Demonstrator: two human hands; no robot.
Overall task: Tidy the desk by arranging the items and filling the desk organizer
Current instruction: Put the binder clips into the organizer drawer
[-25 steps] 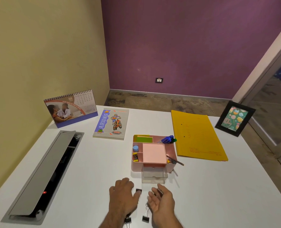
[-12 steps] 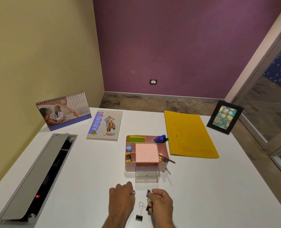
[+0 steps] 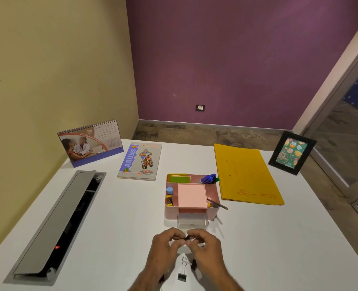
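Office room: desk calendar (image 3: 90,142), folder (image 3: 247,175), organizer (image 3: 191,196).

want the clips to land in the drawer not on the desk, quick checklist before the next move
1. Clear drawer of the pink organizer pulled out: ok, it stands open towards the hands.
2. Drawer has room: ok, nothing shows through its clear walls.
3. Binder clip in a firm grip: cannot tell, a small dark piece sits between the fingertips of the left hand and right hand, mostly hidden.
4. Path from hands to drawer: ok, only bare desk lies between.
5. Other clips gathered: not ok, a loose binder clip lies on the desk below the hands.
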